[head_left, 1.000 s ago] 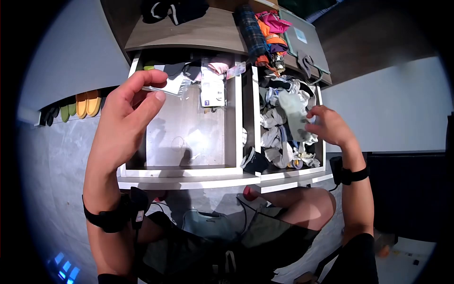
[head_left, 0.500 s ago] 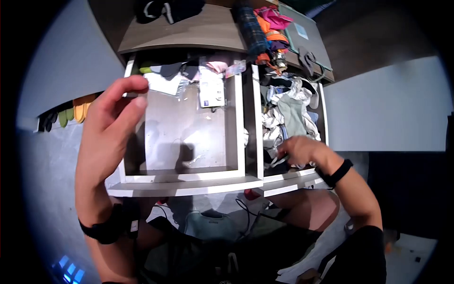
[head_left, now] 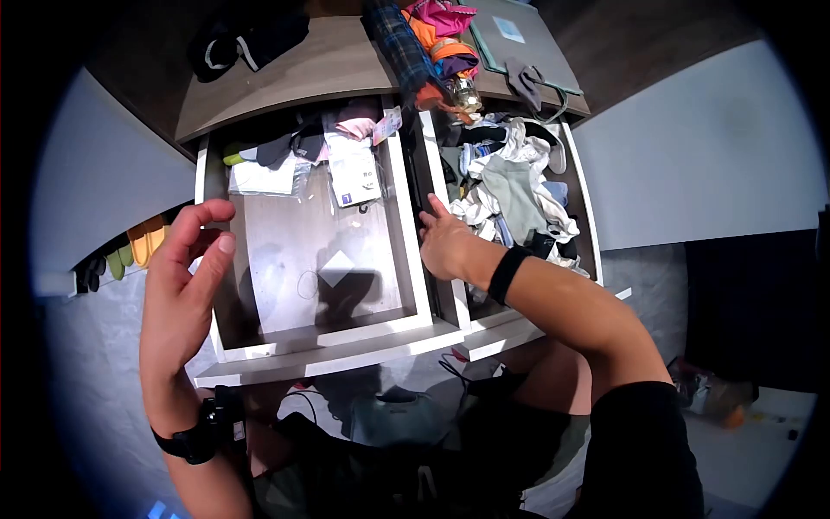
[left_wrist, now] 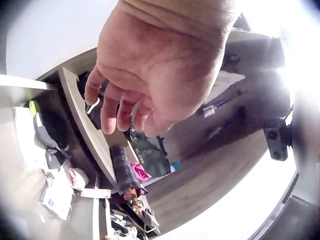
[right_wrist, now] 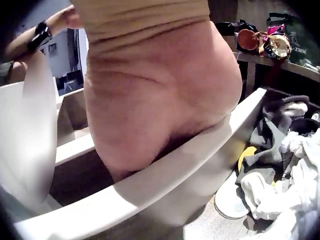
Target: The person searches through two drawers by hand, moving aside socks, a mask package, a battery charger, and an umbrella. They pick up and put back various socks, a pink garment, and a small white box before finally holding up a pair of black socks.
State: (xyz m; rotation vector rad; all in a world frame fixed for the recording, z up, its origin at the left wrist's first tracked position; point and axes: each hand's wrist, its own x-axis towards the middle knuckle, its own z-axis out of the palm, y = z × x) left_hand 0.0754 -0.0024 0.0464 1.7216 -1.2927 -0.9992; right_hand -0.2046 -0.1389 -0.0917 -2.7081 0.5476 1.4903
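My left hand (head_left: 186, 281) hovers over the left edge of the left drawer (head_left: 324, 333), its fingers loosely bent and nothing between them. Palm and bent fingertips also show in the left wrist view. My right hand (head_left: 445, 246) reaches down between the two drawers, over the side wall (right_wrist: 165, 187) of the right one. Its visible fingers are extended in the head view; in the right wrist view they are hidden behind the palm and wall. Beside it, the right drawer holds a heap of white socks (head_left: 519, 143), with a pale green sock (head_left: 510, 195) on top and a black sock (head_left: 545, 246) at the front.
Packaged socks (head_left: 354, 177) and a white packet (head_left: 264, 177) lie at the back of the left drawer. On the cabinet top are a plaid umbrella (head_left: 398, 48), colourful folded items (head_left: 445, 48) and dark clothing (head_left: 246, 43). Yellow slippers (head_left: 147, 242) stand on the left.
My right hand moved from over the sock heap to the drawer's front, then left to the gap between drawers. The black sock shifted from the front left corner onto the heap. The view turned slightly.
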